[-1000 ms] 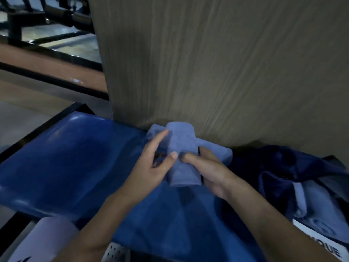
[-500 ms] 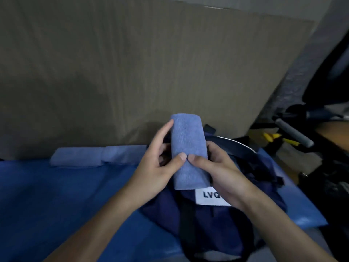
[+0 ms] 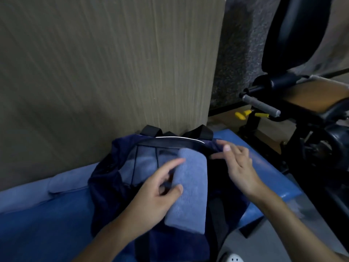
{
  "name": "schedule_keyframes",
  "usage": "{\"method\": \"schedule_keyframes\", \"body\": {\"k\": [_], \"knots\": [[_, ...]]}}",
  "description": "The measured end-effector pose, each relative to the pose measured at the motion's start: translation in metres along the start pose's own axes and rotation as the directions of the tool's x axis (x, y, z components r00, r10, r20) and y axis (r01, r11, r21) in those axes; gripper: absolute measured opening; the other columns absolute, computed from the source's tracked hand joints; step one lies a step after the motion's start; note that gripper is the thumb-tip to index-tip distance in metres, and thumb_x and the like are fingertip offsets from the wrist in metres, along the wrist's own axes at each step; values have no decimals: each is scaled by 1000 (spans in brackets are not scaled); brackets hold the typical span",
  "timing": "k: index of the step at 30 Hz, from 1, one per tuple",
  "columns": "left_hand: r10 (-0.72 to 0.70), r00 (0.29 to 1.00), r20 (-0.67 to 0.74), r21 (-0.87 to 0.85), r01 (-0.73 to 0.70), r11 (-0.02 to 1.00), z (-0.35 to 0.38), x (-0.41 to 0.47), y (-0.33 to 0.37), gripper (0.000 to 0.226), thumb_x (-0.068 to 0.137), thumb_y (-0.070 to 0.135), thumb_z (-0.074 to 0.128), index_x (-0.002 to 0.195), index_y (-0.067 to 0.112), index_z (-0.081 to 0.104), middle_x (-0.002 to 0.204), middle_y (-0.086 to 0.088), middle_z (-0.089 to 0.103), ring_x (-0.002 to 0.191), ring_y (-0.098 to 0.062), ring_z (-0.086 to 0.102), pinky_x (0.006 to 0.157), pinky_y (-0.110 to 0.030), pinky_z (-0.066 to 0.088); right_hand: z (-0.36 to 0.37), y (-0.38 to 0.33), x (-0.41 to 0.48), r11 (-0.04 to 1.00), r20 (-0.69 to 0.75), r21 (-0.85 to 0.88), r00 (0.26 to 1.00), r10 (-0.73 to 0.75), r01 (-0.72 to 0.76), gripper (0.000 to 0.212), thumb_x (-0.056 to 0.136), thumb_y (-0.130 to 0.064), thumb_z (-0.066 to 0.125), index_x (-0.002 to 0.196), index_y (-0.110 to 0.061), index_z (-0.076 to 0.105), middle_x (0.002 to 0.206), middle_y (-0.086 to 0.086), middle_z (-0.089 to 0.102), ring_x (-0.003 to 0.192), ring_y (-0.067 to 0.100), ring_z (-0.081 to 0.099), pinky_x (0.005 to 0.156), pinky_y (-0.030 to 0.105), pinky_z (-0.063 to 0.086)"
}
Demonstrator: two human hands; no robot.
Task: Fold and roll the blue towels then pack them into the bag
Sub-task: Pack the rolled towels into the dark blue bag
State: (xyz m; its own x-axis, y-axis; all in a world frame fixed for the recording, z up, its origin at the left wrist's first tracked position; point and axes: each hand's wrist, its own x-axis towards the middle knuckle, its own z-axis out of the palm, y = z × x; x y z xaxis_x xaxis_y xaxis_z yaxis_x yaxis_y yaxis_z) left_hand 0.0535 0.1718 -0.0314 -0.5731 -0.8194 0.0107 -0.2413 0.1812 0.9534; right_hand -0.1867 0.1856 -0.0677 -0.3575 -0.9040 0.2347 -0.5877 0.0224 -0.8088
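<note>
Panelling (image 3: 105, 72) of wood grain rises behind a blue table (image 3: 37, 224), where the dark bag (image 3: 113, 178) lies with its mouth agape. Above that mouth, the left hand (image 3: 151, 197) grasps a rolled towel (image 3: 190, 190), thumb on top and fingers curled behind it, forearm angling up from below. To the right of the roll, the right hand (image 3: 239, 165) hovers released, fingers spread, touching the bag's rim. Inside, left of the grip, another towel (image 3: 145, 165) shows through mesh.
</note>
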Motion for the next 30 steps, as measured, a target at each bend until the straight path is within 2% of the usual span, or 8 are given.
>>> {"method": "schedule_keyframes", "body": {"k": [3, 6, 8, 11, 16, 20, 25, 30], "knots": [[-87, 996, -5, 39, 87, 995, 9, 10, -8, 45, 95, 13, 59, 117, 52, 61, 110, 12, 67, 101, 0, 64, 82, -19, 51, 7, 5, 9, 995, 68, -82, 996, -54, 59, 54, 86, -67, 6, 106, -56, 55, 130, -36, 44, 118, 6, 28, 92, 25, 12], [-163, 985, -56, 43, 165, 985, 18, 27, -12, 41, 94, 15, 59, 114, 52, 61, 76, 11, 60, 67, 2, 57, 63, -13, 45, 3, 0, 24, 995, 55, -60, 995, -79, 82, 64, 89, -64, 5, 129, -46, 51, 117, -39, 43, 116, 5, 29, 93, 25, 15], [-215, 972, -99, 4, 216, 976, 23, 40, -13, 39, 94, 17, 60, 112, 51, 63, 77, -3, 62, 70, -5, 57, 63, -22, 50, -1, -3, 34, 998, 62, 48, 997, -49, 46, 60, 91, -58, 6, 128, -46, 50, 113, -40, 43, 115, 1, 28, 96, 23, 13], [-270, 952, -144, -139, 250, 958, 31, 61, -11, 36, 93, 18, 60, 109, 50, 66, 104, -8, 70, 99, -16, 68, 91, -48, 55, -5, -7, 50, 978, 84, 210, 996, -34, 16, 61, 90, -64, 2, 124, -51, 51, 120, -37, 46, 125, -5, 27, 109, 24, 10], [-326, 929, -174, -239, 281, 930, 44, 103, -9, 31, 90, 23, 59, 111, 46, 64, 107, -16, 68, 98, -31, 69, 82, -54, 58, -5, -9, 69, 929, 113, 371, 993, -42, -3, 75, 82, -81, 4, 116, -50, 63, 128, -34, 53, 135, -6, 34, 120, 48, 10], [-241, 930, -278, -67, 231, 971, 40, 129, -16, 38, 94, 13, 55, 127, 33, 59, 89, -1, 66, 82, -21, 66, 80, -36, 56, -6, -5, 78, 875, 154, 484, 987, -50, -31, 83, 77, -90, 12, 122, -42, 64, 138, -21, 53, 139, 5, 34, 120, 42, 19], [-153, 943, -295, 203, 218, 955, 35, 133, -34, 39, 94, 15, 55, 128, 34, 56, 53, 11, 48, 42, -2, 42, 50, -20, 39, -9, -1, 78, 849, 162, 526, 986, -47, -46, 84, 78, -88, 15, 120, -37, 67, 138, -18, 53, 137, 7, 39, 118, 41, 24], [-66, 962, -265, 400, 172, 900, 37, 125, -29, 29, 97, 16, 49, 117, 36, 56, 78, 2, 57, 59, -17, 52, 56, -26, 41, -15, 4, 74, 862, 161, 506, 985, -56, -33, 84, 85, -81, 12, 124, -30, 66, 138, -16, 54, 136, 8, 41, 117, 44, 26]]}}
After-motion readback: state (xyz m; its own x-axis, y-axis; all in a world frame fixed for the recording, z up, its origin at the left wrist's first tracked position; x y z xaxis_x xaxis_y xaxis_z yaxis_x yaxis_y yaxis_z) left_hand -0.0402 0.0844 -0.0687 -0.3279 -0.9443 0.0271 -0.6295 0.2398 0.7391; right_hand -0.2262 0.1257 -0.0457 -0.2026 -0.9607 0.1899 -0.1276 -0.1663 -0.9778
